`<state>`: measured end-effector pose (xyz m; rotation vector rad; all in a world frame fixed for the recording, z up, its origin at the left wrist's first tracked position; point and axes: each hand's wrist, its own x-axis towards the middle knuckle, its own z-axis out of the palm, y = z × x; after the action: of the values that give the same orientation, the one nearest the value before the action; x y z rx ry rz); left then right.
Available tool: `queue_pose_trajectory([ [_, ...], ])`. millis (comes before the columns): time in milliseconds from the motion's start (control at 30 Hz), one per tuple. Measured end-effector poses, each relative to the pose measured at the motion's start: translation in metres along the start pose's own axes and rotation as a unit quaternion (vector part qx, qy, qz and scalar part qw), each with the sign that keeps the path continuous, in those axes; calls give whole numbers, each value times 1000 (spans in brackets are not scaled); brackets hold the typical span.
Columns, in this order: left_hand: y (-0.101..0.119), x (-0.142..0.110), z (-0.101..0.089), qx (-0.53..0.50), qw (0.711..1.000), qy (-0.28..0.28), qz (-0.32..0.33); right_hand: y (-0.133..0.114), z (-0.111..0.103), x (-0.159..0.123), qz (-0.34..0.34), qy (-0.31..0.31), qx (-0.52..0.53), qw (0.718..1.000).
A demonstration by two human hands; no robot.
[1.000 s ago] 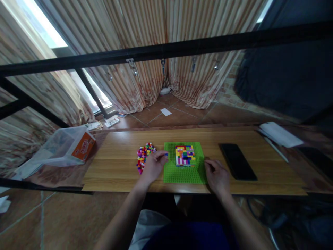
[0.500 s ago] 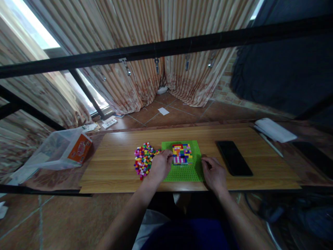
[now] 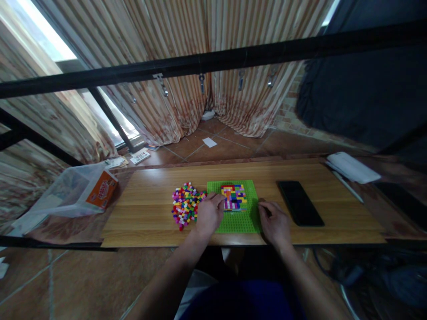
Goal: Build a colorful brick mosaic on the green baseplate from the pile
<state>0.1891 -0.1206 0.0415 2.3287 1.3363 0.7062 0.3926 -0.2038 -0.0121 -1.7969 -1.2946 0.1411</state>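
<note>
In the head view, the left hand [image 3: 210,215] is covering the lower left part of the green baseplate [image 3: 238,226] and the right fringe of the loose brick pile [image 3: 185,204]. Its thumb and fingers are pinching together at the left edge of the brick patch [image 3: 236,196], hiding some of that edge; whether a brick is sitting between the fingertips cannot be told. The patch is lying on the upper middle of the baseplate, its single bricks blurring into small colour blocks. The right hand [image 3: 275,221] is curling its fingers at the baseplate's right edge and masking part of it; whether it is gripping that edge cannot be told. Both forearms are crossing the near side of the wooden tabletop [image 3: 143,200].

Around them, a black phone [image 3: 300,203] is lying just beside the right hand, and a white folded item [image 3: 353,167] is resting near the far right corner. A clear bin [image 3: 66,191] with an orange label [image 3: 102,190] is standing past the left end. A black bar [image 3: 187,64] is running across the striped curtains [image 3: 167,35], blocking a strip of them.
</note>
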Motion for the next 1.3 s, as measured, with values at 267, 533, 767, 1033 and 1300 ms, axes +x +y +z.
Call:
queue_pose_trajectory([
  [267,2,-8,2,125,990,-40,61,-1,0,0,-4,4,-15,1000],
  [533,2,-14,-2,146,984,-70,70,0,1,-1,2,7,-10,1000],
  [767,-3,-33,2,22,999,-5,26,1,0,-1,2,0,-16,1000],
  [1033,-36,-53,-27,24,993,72,-91,3,1,-2,4,5,-13,1000],
  [1300,-76,-49,-57,96,981,90,-140,2,-1,-2,-7,7,-26,1000],
])
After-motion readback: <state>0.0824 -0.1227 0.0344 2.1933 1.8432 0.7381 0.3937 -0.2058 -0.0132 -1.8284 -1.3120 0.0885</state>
